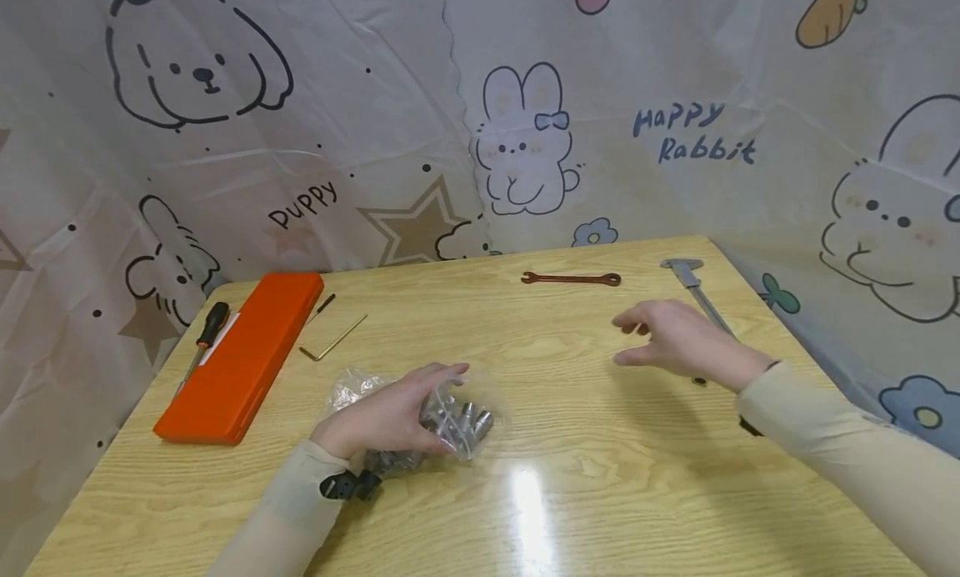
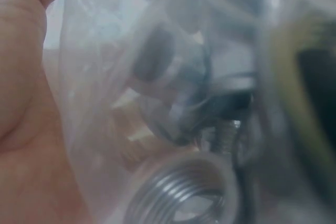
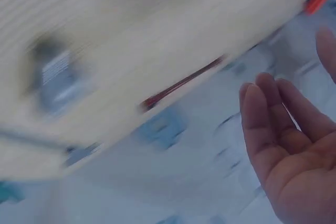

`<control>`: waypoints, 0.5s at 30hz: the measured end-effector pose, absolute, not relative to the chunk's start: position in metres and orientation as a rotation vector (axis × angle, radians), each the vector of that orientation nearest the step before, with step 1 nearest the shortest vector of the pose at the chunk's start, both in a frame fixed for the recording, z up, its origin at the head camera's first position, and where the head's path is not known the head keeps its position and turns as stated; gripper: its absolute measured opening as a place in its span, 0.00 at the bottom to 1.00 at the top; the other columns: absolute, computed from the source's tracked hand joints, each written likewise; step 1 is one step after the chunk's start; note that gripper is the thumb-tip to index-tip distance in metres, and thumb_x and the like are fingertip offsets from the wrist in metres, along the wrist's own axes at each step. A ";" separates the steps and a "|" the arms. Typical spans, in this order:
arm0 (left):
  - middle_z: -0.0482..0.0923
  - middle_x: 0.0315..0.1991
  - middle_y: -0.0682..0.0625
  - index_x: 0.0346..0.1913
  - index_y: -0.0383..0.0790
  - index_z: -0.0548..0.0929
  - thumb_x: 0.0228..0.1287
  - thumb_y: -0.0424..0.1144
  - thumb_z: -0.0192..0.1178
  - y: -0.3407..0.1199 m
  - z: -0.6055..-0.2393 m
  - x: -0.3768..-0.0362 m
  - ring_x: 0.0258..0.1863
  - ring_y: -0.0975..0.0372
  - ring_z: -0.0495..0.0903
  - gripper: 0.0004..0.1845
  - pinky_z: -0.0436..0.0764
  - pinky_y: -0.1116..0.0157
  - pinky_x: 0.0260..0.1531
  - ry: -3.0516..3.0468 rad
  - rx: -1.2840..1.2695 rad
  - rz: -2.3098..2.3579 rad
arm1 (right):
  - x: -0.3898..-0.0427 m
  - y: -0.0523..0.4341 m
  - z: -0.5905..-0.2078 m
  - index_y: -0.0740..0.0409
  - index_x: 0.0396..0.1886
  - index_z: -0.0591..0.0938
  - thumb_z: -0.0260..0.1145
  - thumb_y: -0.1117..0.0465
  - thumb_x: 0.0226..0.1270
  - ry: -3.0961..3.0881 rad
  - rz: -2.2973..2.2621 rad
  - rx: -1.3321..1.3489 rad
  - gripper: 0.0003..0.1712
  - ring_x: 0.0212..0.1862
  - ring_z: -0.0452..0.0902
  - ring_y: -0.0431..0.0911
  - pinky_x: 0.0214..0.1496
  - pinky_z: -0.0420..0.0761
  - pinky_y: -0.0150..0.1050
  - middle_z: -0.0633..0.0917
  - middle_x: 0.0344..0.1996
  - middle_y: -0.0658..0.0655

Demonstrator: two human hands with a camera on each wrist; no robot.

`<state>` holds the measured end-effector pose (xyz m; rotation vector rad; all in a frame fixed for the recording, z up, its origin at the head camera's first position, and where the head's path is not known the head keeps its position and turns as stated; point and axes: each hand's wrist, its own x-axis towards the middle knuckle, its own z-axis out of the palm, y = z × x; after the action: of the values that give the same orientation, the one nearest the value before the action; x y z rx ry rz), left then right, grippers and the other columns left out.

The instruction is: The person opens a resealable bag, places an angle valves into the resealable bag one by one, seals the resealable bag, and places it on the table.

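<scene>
Resting on the near middle of the wooden table [image 1: 600,477], the left hand [image 1: 390,414] lies on top of a clear plastic bag [image 1: 352,389] with its fingers curled down over the crumpled film, gripping it. Inside the bag sit metal fittings [image 1: 468,418], short silver cylinders bunched together just beyond the fingertips. The left wrist view looks straight into the bag at close range: a threaded metal ring [image 2: 181,190] shows at the bottom, a small bolt end [image 2: 226,135] sits just above it, and the palm presses against the film along the left edge; the rest is too blurred to make out.

Off to the right and well apart from the bag, the right hand [image 1: 671,339] hovers above the table, holding nothing, its fingers loosely bent and spread. The right wrist view is smeared by motion, yet it shows the palm and the relaxed fingers [image 3: 262,124] free of any object.

A metal caliper [image 1: 693,281] lies just behind the right hand near the far right corner, partly hidden by it. A brown wrench [image 1: 572,278] rests along the far edge. At the left lies an orange case [image 1: 243,356], with a screwdriver [image 1: 202,339] along its outer side and two hex keys [image 1: 333,339] just to its right
</scene>
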<state>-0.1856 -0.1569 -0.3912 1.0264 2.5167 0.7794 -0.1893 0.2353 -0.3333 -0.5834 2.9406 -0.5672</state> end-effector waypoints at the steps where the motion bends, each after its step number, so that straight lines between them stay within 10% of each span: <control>1: 0.64 0.70 0.54 0.78 0.49 0.56 0.46 0.45 0.79 -0.157 -0.391 -0.185 0.66 0.56 0.66 0.57 0.72 0.53 0.61 2.516 1.024 0.780 | -0.191 0.250 -0.334 0.70 0.57 0.80 0.75 0.52 0.60 2.947 -0.539 -0.548 0.33 0.49 0.80 0.58 0.49 0.81 0.54 0.84 0.50 0.65; 15: 0.65 0.70 0.50 0.78 0.47 0.57 0.47 0.45 0.79 -0.156 -0.390 -0.186 0.65 0.56 0.67 0.56 0.73 0.55 0.61 2.503 1.027 0.782 | -0.184 0.339 -0.375 0.82 0.59 0.73 0.78 0.48 0.53 2.929 -0.401 -0.308 0.48 0.54 0.73 0.73 0.50 0.77 0.63 0.77 0.53 0.79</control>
<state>-0.1856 -0.1562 -0.3903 1.0273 2.5032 0.7816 -0.1841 0.3391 -0.3749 -0.3080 2.9293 -0.4013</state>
